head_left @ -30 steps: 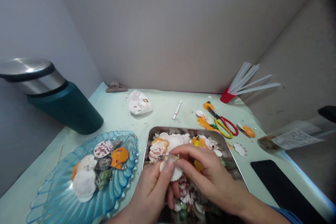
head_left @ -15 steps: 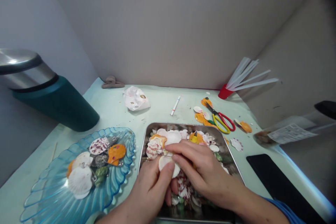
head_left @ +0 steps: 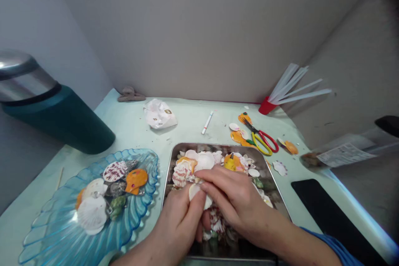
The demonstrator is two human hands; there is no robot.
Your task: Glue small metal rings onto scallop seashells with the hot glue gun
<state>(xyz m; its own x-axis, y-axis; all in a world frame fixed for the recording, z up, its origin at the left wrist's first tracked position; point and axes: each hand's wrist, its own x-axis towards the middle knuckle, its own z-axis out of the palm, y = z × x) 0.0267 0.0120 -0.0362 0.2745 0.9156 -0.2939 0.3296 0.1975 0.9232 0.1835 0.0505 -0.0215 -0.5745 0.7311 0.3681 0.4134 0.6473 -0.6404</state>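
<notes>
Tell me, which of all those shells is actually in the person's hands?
The white shell, pinched between the left hand and the right hand over the metal tray. All the others lie loose in the tray or on the blue dish.

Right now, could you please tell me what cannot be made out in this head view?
All in the head view:
- White shell: mostly covered by left hand and right hand.
- Right hand's grip: fingertips hide what they pinch.
- Bin: cut off by left edge.
- Label: print blurred.
</notes>
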